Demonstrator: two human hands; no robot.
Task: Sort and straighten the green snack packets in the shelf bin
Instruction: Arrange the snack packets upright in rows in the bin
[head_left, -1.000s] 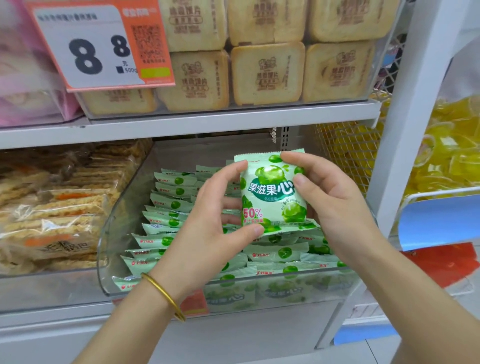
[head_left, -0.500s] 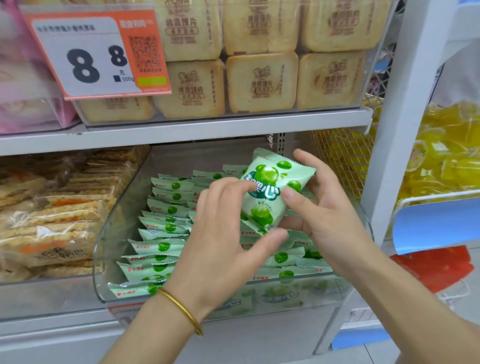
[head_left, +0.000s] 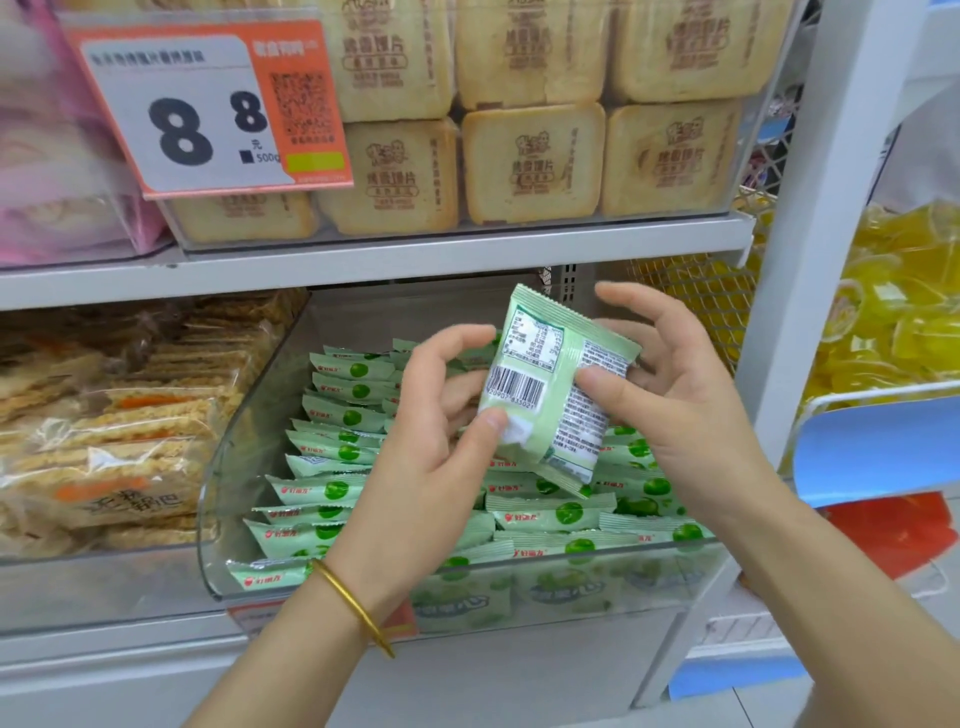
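Observation:
One green snack packet (head_left: 550, 379) is held above the bin, its back with the barcode facing me, tilted. My left hand (head_left: 431, 467) pinches its lower left corner with the thumb, fingers curled behind. My right hand (head_left: 675, 410) grips its right edge, thumb on the printed back. Below, the clear shelf bin (head_left: 228, 493) holds rows of green packets (head_left: 337, 452) standing on edge, neat on the left, looser on the right under my hands.
A shelf board (head_left: 363, 260) runs just above the bin, with toast-slice packs (head_left: 530, 161) and an orange price tag (head_left: 208, 104) on it. Rice-cracker packs (head_left: 104, 426) fill the bin to the left. A white upright post (head_left: 810, 260) stands on the right, yellow jellies (head_left: 904, 301) beyond it.
The packet has been turned over between both hands: its green front faced me before, and its barcode back faces me now. It stays above the bin.

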